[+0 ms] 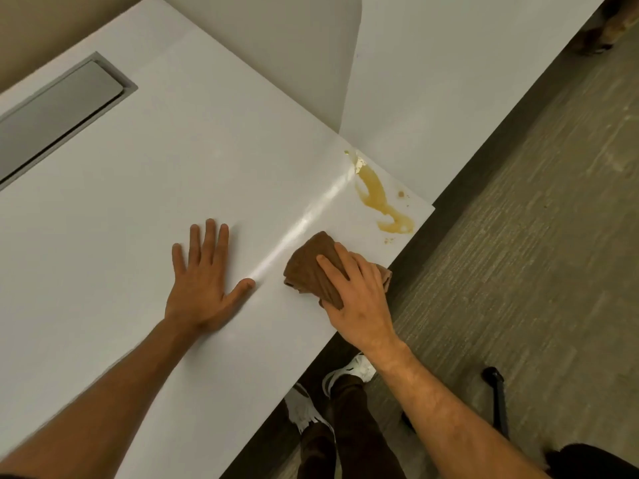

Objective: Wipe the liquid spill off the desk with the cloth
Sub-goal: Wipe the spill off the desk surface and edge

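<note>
Right hand point(356, 299) down on the brown cloth point(311, 267), fingers spread and curled over the bunched-up wad, pressing it flat to the white desk point(138, 202) close to the near edge. Makes sense as a grip: palm weight on top so the cloth drags without slipping out. Left hand point(204, 274) flat on the desk, fingers straight and splayed, holding nothing, well apart from the cloth. Probably just bracing while leaning over.

Spill point(377, 198) not touched yet by the look of it: a yellowish-amber streak running toward the desk's corner, with a whitish clump point(359, 164) at its far end and a few small specks beside it. Cloth sits near the puddle's closest end but apart from it, so the actual wiping looks like it's only about to start. Worth pushing inward, away from the edge, since the puddle is right by the corner and could easily get shoved onto the grey carpet point(518, 236).

No containers anywhere in view, so no cup or bottle to blame. Only thing close: a grey hatch point(62, 108) set flush in the desk at far left, lid closed, contents hidden. White trainers point(349, 371) visible below the desk edge.
</note>
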`<state>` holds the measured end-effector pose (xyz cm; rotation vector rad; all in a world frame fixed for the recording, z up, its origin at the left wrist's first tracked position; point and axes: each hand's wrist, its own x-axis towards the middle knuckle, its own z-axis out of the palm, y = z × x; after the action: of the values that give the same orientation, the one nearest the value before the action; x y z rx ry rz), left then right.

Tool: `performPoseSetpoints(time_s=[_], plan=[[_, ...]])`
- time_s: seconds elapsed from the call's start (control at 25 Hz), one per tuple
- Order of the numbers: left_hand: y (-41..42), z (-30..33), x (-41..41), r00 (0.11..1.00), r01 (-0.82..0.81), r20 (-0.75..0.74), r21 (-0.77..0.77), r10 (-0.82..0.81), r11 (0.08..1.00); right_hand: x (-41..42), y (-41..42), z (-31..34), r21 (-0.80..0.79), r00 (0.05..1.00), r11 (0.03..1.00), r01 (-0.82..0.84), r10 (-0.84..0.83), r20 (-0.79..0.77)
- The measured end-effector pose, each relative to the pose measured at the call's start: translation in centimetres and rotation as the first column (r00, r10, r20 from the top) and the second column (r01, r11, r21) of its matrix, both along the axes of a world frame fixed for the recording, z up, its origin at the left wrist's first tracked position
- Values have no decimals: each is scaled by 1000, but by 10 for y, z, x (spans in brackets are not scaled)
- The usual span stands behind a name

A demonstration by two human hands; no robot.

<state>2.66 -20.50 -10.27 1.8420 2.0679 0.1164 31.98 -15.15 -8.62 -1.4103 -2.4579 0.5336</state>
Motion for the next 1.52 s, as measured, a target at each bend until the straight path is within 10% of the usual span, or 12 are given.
performPoseSetpoints(time_s=[0.48, 0.92, 1.52], plan=[[68, 24, 69, 972, 231, 42, 35, -232, 972, 53, 40, 40, -124, 848, 915, 384, -403, -345], [91, 0, 81, 974, 216, -75, -3, -216, 976, 33, 75, 11, -72, 885, 922, 381, -340, 318], [97, 2, 81, 979, 196, -51, 18, -195, 980, 16, 101, 3, 67, 928, 964, 257, -265, 261]])
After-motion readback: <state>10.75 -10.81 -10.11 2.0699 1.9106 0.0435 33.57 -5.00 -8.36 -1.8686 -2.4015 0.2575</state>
